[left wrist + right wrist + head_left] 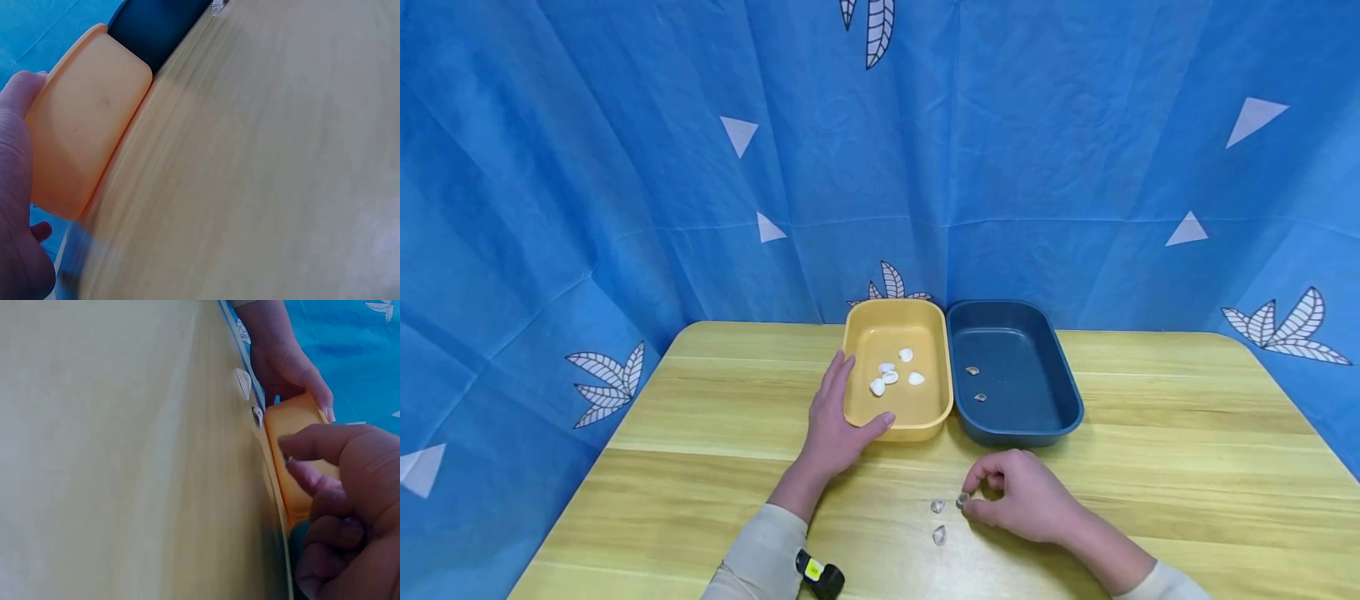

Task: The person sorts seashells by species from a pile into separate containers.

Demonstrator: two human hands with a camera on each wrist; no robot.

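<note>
My right hand (pixel 1026 497) pinches a small dark seashell (pixel 962 500) between thumb and fingertip, just at the tabletop. In the right wrist view, the fingertips mostly hide that shell. Left of it, two pale shells (pixel 939 535) lie on the table. My left hand (pixel 837 427) rests against the near left corner of a yellow tray (pixel 898 434), thumb over the front rim and fingers spread along the left side. Several white shells (pixel 890 377) lie in this tray. Beside it, a dark blue tray (pixel 1013 437) contains two small brownish shells (pixel 972 371).
Both trays stand side by side at the back of the wooden table (pixel 1165 433). A blue patterned curtain (pixel 1045 150) hangs right behind the table. A black device with a yellow label (pixel 813 569) is at the left sleeve.
</note>
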